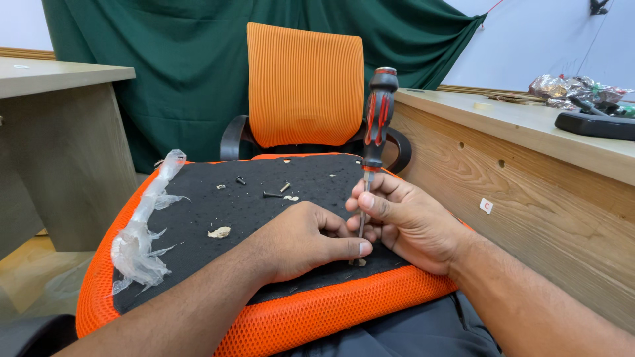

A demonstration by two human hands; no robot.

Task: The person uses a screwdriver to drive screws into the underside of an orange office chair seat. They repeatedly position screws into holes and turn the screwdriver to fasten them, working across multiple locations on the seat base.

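Standing upright on the black underside panel of an orange mesh chair seat (198, 218), a black-and-red-handled screwdriver with a thin steel shaft (377, 116) has its tip down near the panel's front edge, with both hands closed around the shaft. The right hand (407, 221) pinches the shaft between thumb and fingers just below the handle; the left hand (301, 241) curls beside it — its thumb laid flat toward the tip, where a small fastener is hard to make out. Farther back on the panel lie a few loose dark screws (272, 194) and pale crumbs of foam. Torn clear plastic wrap (142, 238) clings along the seat's left rim. An orange mesh chair backrest (304, 86) stands behind, and a light wooden worktop (522, 119) runs along the right.
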